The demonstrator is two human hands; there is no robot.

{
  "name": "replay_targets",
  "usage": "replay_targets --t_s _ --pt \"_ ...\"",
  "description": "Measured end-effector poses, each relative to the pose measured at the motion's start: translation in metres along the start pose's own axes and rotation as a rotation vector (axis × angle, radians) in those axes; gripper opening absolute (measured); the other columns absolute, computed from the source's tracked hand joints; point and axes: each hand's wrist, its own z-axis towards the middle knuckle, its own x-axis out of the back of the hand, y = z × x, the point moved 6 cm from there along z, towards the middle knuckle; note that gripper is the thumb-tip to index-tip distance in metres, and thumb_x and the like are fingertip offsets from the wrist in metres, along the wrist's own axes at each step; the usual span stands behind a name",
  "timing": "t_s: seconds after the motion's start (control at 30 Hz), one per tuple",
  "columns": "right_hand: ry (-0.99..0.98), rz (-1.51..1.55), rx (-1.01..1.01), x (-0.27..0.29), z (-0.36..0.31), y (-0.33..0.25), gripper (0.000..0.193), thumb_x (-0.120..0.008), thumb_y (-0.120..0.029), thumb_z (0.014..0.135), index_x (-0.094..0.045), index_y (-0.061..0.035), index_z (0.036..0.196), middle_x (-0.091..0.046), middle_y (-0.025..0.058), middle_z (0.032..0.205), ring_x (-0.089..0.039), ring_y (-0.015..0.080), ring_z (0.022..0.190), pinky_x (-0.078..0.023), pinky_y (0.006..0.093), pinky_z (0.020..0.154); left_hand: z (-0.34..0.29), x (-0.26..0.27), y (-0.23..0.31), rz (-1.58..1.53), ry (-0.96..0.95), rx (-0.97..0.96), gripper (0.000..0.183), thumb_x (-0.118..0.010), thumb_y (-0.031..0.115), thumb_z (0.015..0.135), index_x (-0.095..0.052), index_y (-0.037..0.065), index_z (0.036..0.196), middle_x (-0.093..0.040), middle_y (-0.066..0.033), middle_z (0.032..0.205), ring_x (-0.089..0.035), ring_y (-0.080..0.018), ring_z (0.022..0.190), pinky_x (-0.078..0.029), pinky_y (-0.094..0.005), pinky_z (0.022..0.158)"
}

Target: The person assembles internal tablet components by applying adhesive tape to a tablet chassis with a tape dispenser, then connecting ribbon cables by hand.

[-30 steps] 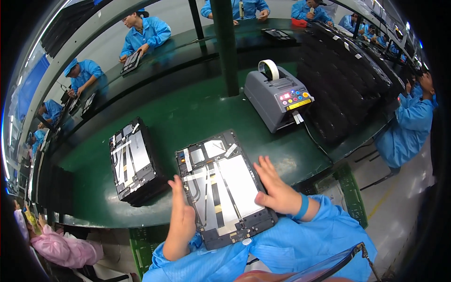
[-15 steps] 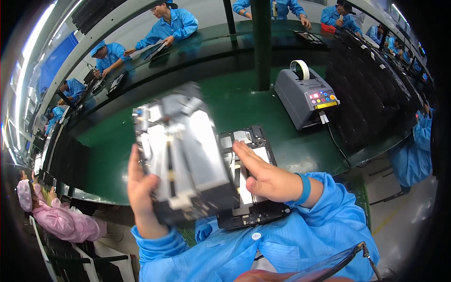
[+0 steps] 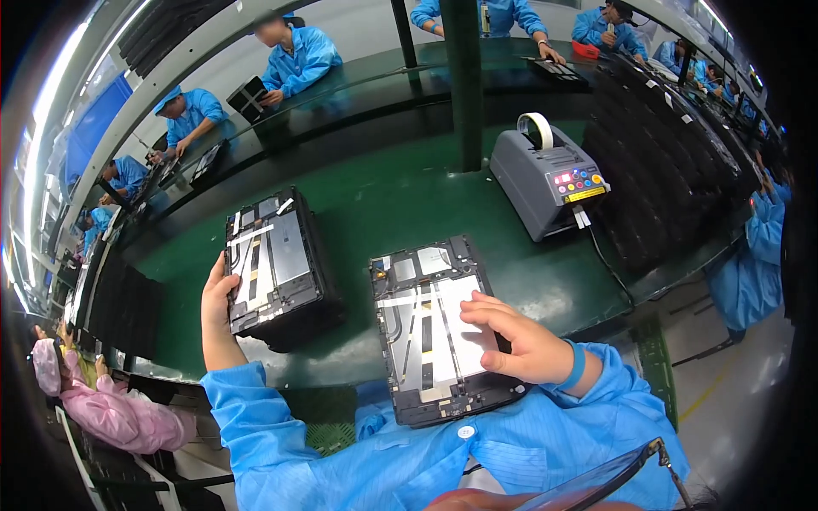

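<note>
At the left, my left hand (image 3: pixel 220 294) grips the side of a stack of tablet-like devices (image 3: pixel 277 260), thumb over the top edge. The top one has its inner side up, showing silver battery panels, white strips and a black frame. A similar opened device (image 3: pixel 430 332) lies in front of my chest at the table's near edge, tilted a little. Over its right side my right hand (image 3: pixel 520 341) is spread, fingers stretched out and nothing held. Whether its fingertips touch the panel I cannot tell.
A grey tape dispenser (image 3: pixel 550 183) with a white roll stands at the back right, its cable running down the green table (image 3: pixel 400 192). A dark green post (image 3: pixel 464 94) rises behind. Black stacks (image 3: pixel 665 162) fill the right side. Co-workers in blue sit across the bench.
My left hand has moved the stack left and away from me, off the front device, onto the table. My right hand has shifted slightly right and down.
</note>
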Motion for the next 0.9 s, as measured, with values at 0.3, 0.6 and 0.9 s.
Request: replay_targets --t_s 0.3,0.6,0.9 --pt "0.912 0.204 -0.144 0.09 -0.057 0.049 0.041 -0.06 -0.015 0.086 -0.046 -0.0036 0.123 -0.05 0.0065 0.123 -0.045 0.017 0.114 -0.035 0.0329 0.097 -0.018 0.03 0.018 0.631 0.262 -0.267 0.049 -0.058 0.007 0.087 -0.043 0.0 0.133 -0.051 -0.0139 0.125 -0.052 -0.0163 0.104 -0.042 -0.0279 0.091" --pt "1.002 0.706 -0.514 0.141 -0.06 0.126 0.029 -0.057 -0.035 0.088 -0.059 -0.0061 0.092 -0.061 0.0017 0.075 -0.052 0.0077 0.061 -0.037 0.0198 0.053 -0.149 -0.17 0.023 0.507 -0.297 -0.477 0.004 -0.059 -0.003 0.075 -0.062 -0.003 0.077 -0.058 -0.0092 0.073 -0.051 -0.0146 0.061 -0.038 -0.0249 0.054" --pt "0.876 0.332 -0.275 0.125 -0.03 0.076 0.02 -0.058 -0.019 0.087 -0.062 -0.003 0.076 -0.059 0.0011 0.067 -0.052 0.0075 0.06 -0.042 0.0217 0.057 -0.165 -0.205 -0.001 0.476 -0.428 -0.396 0.009 -0.062 -0.004 0.073 -0.066 -0.003 0.081 -0.06 -0.0081 0.071 -0.051 -0.0127 0.059 -0.037 -0.0236 0.051"
